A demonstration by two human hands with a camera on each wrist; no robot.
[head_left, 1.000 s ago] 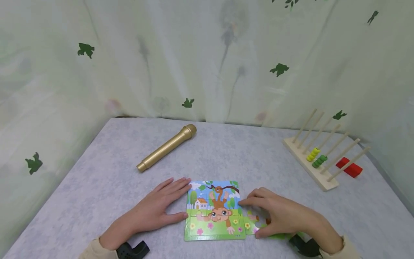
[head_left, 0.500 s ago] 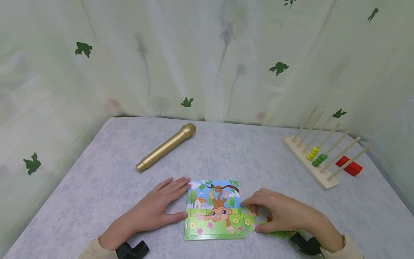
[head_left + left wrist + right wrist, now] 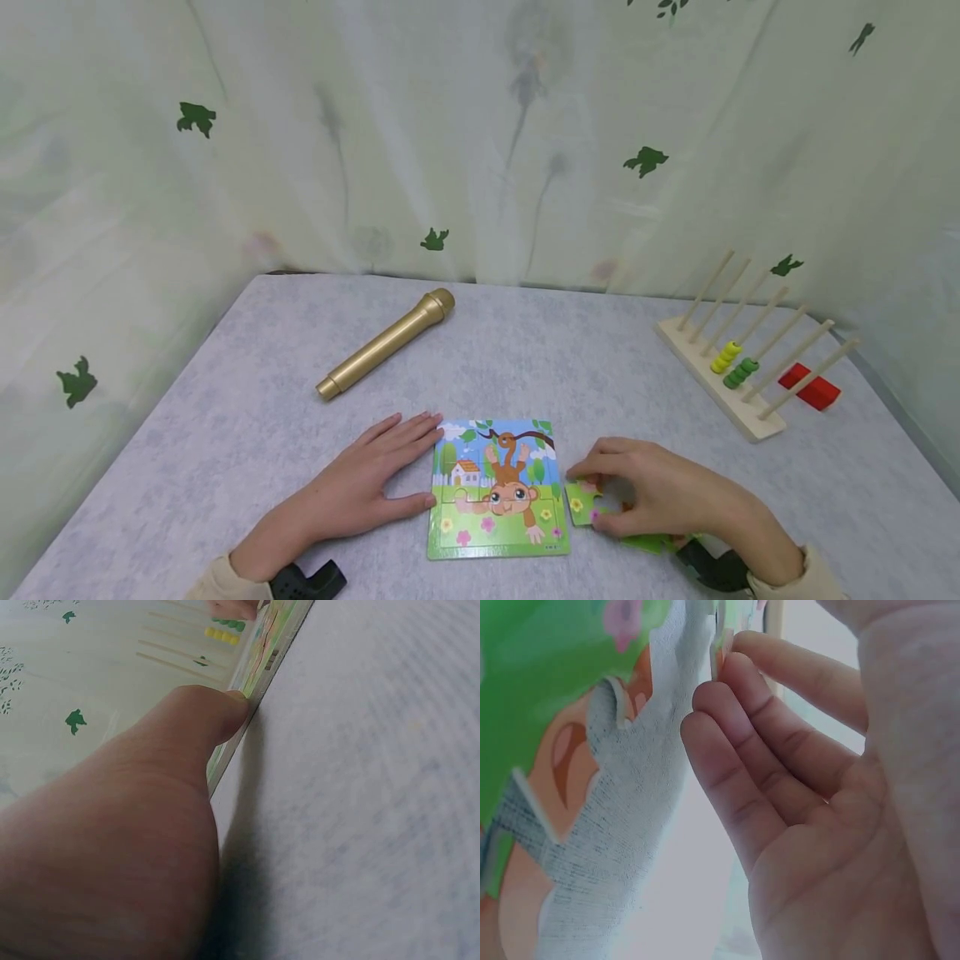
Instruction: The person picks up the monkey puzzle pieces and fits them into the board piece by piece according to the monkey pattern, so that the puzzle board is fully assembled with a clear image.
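A square jigsaw puzzle [image 3: 487, 525] shows a monkey hanging from a branch, with a small house and flowers. My left hand [image 3: 367, 479] lies flat on the table, its fingertips and thumb against the puzzle's left edge; the thumb touches that edge in the left wrist view. Right of the puzzle, my right hand [image 3: 656, 487] pinches a green puzzle piece [image 3: 577, 505] with a yellow flower between curled fingers and thumb. Loose green and brown puzzle pieces [image 3: 647, 543] lie below this palm, partly hidden; several puzzle pieces [image 3: 562, 712] also show in the right wrist view.
Behind the left hand lies a gold microphone [image 3: 386, 343], slanting across the table. At the far right stands a wooden peg rack [image 3: 720, 387] with yellow beads [image 3: 725, 357] and green beads [image 3: 741, 373]. A red block [image 3: 810, 387] sits beside it. A pale curtain [image 3: 480, 150] hangs behind the table.
My right hand and the flowered puzzle piece have shifted slightly right, opening a small gap beside the puzzle. My left hand has stayed in place.
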